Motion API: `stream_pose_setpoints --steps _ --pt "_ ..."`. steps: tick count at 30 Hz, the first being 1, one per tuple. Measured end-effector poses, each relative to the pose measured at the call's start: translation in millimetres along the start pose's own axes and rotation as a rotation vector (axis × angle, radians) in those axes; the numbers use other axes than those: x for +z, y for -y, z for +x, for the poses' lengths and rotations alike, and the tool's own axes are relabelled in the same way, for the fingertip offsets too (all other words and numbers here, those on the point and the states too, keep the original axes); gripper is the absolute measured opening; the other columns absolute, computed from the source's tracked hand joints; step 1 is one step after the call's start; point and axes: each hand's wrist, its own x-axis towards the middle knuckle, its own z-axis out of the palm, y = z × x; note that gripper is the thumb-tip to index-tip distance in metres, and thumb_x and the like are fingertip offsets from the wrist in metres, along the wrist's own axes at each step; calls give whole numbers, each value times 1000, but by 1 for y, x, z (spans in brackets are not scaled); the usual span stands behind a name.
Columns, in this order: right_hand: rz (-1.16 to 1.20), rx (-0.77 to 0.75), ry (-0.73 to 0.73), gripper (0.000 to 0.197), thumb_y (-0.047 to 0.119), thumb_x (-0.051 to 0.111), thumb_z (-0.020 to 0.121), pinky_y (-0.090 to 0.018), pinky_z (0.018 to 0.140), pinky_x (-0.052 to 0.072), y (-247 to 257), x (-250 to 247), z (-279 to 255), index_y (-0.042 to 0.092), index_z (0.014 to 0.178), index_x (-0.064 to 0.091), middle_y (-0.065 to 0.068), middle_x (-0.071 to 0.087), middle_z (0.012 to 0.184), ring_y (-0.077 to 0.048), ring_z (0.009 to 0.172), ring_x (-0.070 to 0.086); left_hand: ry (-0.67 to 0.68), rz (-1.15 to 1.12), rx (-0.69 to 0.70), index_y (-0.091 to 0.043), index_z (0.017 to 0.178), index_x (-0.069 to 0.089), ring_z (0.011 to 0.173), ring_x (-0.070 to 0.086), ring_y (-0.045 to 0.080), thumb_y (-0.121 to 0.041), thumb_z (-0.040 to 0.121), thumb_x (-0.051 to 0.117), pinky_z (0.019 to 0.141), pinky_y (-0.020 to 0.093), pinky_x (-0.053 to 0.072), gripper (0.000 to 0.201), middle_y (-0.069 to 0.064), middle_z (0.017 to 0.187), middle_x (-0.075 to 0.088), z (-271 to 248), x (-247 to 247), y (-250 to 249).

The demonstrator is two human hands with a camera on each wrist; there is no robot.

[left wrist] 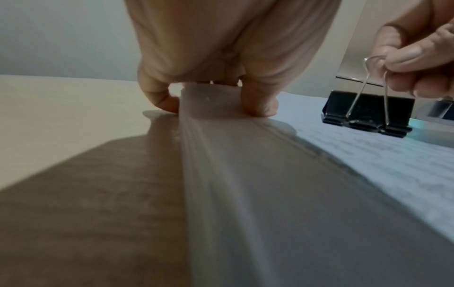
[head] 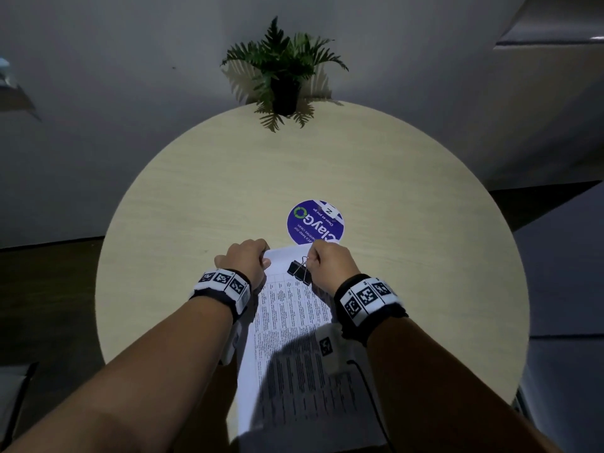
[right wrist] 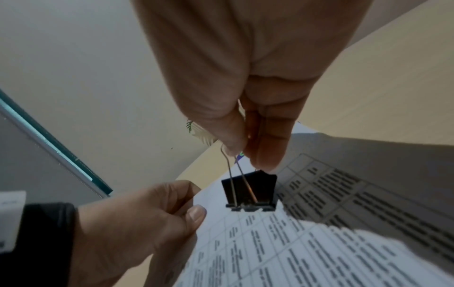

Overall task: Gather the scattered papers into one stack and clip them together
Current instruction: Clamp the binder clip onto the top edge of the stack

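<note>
- The papers are already gathered into one stack on the counter.
- Its far left corner is pinched in the left hand grip.
- The binder clip is pinched by its wire handles in the right hand grip, resting on the top sheet; clamping over the edge appears left to do.

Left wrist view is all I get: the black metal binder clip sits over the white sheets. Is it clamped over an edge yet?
Observer: Apparently not. The head view shows the black metal binder clip lying on top of the white printed paper stack, inside its far edge.
Operator: Any sheets left loose?
Observer: The head view shows one stack only, on the round pale wooden table, with a round purple sticker just beyond it.
</note>
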Motion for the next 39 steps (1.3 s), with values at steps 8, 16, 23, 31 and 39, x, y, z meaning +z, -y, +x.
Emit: stream_pose_setpoints --steps 8,16,23,31,39 --pt "82 -54 102 22 21 60 89 -30 67 43 15 1 16 22 71 48 -9 54 94 -29 80 59 16 -34 27 -29 99 56 101 55 26 -22 90 53 80 37 33 11 -5 95 62 0 -5 3" --pt "463 -20 110 26 21 63 90 -22 66 43 28 -23 30 21 68 49 5 53 71 -11 67 50 49 -183 88 -24 84 51 83 58 30 -22 88 59 79 40 50 10 -4 70 52 -3 -16 7" --pt "407 -70 129 67 28 66 88 -35 93 48 32 -32 45 16 144 32 5 60 80 -16 87 61 60 -253 76 -21 87 60 85 61 27 -23 86 63 80 38 52 3 2 81 65 -4 -23 8" --pt "146 -187 36 22 20 59 92 -24 78 38 30 -31 50 11 112 59 2 56 91 -16 86 52 59 -257 52 -22 87 62 83 61 24 -22 85 64 78 34 52 3 -1 77 61 0 -27 6" --pt "69 -241 -33 11 18 58 92 -25 74 36 34 -29 54 13 97 66 3 60 90 -17 89 55 11 -237 97 -20 92 64 83 61 25 -23 86 62 75 34 51 7 -1 77 61 -2 -29 0"
